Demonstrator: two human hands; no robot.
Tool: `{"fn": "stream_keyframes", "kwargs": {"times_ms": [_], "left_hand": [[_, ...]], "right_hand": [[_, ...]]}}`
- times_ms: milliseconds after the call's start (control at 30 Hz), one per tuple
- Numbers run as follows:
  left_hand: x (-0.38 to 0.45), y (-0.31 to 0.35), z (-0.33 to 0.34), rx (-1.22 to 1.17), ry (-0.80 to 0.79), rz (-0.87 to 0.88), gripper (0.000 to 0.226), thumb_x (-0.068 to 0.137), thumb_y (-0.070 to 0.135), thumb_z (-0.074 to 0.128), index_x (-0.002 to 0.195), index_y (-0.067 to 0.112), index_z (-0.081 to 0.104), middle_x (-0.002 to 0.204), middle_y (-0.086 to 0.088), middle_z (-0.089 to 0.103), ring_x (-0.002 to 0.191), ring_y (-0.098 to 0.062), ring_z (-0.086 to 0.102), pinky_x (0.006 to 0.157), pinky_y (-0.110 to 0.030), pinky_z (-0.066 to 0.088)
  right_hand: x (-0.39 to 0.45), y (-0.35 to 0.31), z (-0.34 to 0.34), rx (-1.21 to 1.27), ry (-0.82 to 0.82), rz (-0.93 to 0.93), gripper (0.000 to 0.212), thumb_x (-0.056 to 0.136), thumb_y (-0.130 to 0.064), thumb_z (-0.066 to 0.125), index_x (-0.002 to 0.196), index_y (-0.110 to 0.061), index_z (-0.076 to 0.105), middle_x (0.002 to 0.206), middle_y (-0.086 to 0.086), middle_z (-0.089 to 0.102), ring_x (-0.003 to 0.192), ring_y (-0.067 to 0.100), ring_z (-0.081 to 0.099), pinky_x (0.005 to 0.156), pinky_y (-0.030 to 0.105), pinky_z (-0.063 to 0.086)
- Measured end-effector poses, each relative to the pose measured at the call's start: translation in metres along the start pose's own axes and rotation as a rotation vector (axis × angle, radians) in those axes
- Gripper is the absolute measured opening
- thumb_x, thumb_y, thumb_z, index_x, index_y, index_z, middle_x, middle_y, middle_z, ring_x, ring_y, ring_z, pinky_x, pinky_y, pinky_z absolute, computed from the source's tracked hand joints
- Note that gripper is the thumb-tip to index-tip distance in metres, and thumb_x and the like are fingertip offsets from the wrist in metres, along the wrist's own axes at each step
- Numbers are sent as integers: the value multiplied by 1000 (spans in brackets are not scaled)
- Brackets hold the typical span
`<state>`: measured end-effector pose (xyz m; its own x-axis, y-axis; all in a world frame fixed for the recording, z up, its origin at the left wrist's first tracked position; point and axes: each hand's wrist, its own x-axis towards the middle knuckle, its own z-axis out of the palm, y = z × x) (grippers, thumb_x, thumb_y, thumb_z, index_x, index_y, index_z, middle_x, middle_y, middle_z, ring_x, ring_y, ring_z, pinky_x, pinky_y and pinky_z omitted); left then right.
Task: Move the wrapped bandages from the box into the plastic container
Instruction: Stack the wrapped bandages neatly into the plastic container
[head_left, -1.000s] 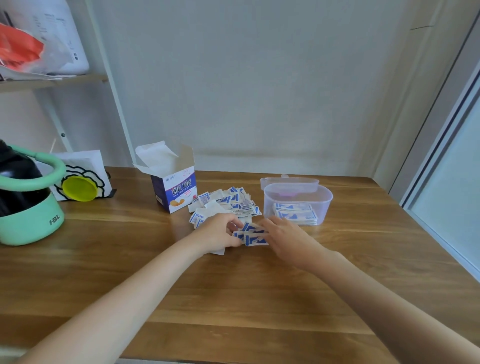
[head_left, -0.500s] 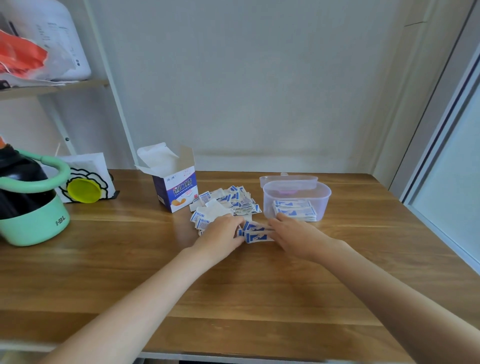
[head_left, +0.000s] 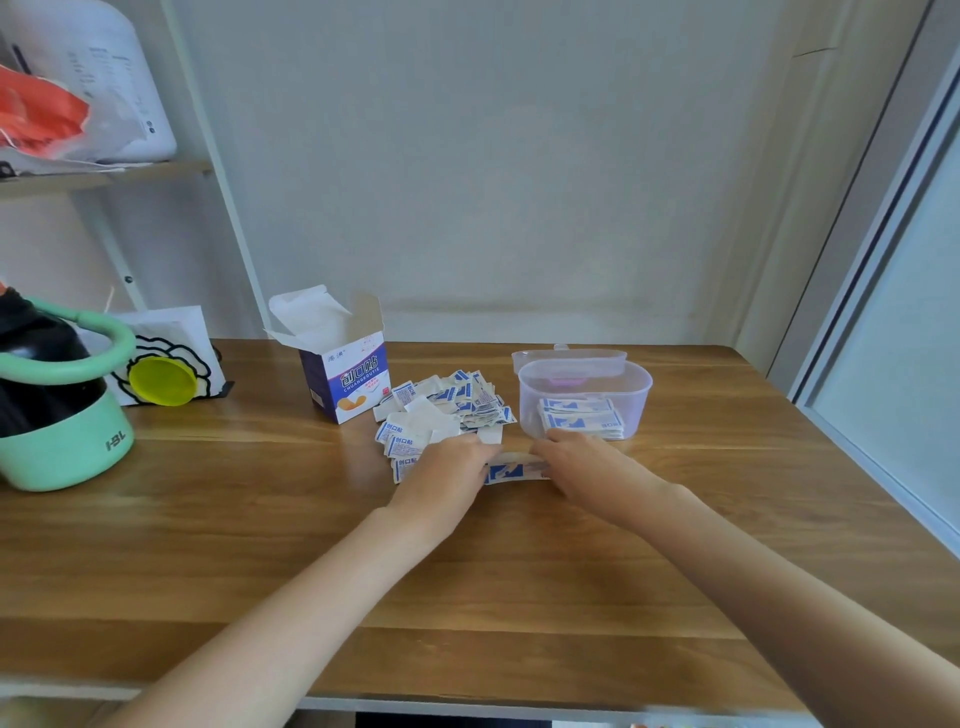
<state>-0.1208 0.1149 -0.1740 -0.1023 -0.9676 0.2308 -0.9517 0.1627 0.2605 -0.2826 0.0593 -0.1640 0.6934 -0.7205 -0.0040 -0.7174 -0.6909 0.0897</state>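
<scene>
On the wooden table before a pale wall, a small stack of blue-and-white wrapped bandages is clamped between the left hand and right hand. Loosely squared, it could fan apart when lifted. At twelve o'clock lies one loose pile; at one o'clock, one clear plastic container, partly filled; at eleven, one opened cardboard box.

Left hand and right hand hold a small stack of wrapped bandages between them on the wooden table, near the loose pile, open box and plastic container.
</scene>
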Motion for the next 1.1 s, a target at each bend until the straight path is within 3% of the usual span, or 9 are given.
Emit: {"fn": "stream_keyframes", "kwargs": {"times_ms": [167, 333, 433, 567, 733, 867, 967, 1100], "left_hand": [[-3, 1, 3, 32, -6, -11, 37, 98, 13, 40, 133, 22, 50, 112, -5, 59, 104, -19, 54, 85, -27, 43], [-1, -4, 1, -124, 72, -41, 34, 96, 14, 48, 127, 20, 58, 107, -4, 64, 98, -15, 55, 77, -18, 38], [2, -6, 5, -186, 56, -55, 33, 93, 14, 53, 125, 19, 59, 108, -3, 65, 98, -15, 57, 77, -16, 38], [11, -7, 6, -236, 67, -36, 30, 91, 8, 54, 118, 15, 65, 109, -4, 65, 101, -17, 58, 89, -24, 45], [16, -9, 10, -246, 48, -66, 30, 90, 8, 57, 118, 15, 65, 111, -2, 60, 97, -12, 54, 79, -12, 35], [19, -9, 8, -422, 110, -218, 32, 88, 7, 60, 119, 13, 64, 108, -5, 65, 89, -7, 56, 76, -12, 40], [20, -10, 11, -441, 136, -286, 30, 87, 9, 62, 116, 12, 65, 107, -6, 69, 87, -8, 60, 74, -14, 46], [19, -8, 12, -386, 132, -294, 29, 87, 9, 61, 115, 13, 66, 108, -6, 70, 92, -11, 62, 77, -17, 47]], "right_hand": [[-7, -1, 5, 66, 55, 35, 35, 92, -4, 47, 125, -16, 51, 115, 6, 54, 98, 23, 61, 78, 28, 49], [-9, 5, 1, 241, 146, 107, 30, 95, -12, 46, 121, -17, 60, 110, 6, 64, 99, 22, 59, 84, 28, 48], [-12, 9, 1, 276, 112, 90, 29, 96, -15, 43, 117, -15, 63, 108, 7, 66, 98, 21, 58, 83, 28, 47], [-12, 16, -1, 288, 106, 68, 28, 97, -17, 42, 114, -18, 65, 95, 3, 52, 83, 16, 45, 69, 21, 33], [-8, 19, -1, 346, 114, 87, 29, 95, -13, 46, 115, -19, 67, 89, 1, 50, 83, 12, 41, 71, 18, 30], [-10, 20, -1, 471, 159, 153, 25, 92, -10, 53, 112, -13, 68, 94, 4, 68, 77, 9, 48, 70, 16, 35], [-10, 19, -1, 512, 167, 180, 24, 91, -10, 54, 111, -11, 67, 99, 7, 70, 73, 9, 51, 68, 13, 40], [-9, 16, -1, 495, 134, 193, 29, 93, -10, 51, 120, -14, 61, 107, 8, 69, 86, 17, 61, 86, 25, 49]]}}
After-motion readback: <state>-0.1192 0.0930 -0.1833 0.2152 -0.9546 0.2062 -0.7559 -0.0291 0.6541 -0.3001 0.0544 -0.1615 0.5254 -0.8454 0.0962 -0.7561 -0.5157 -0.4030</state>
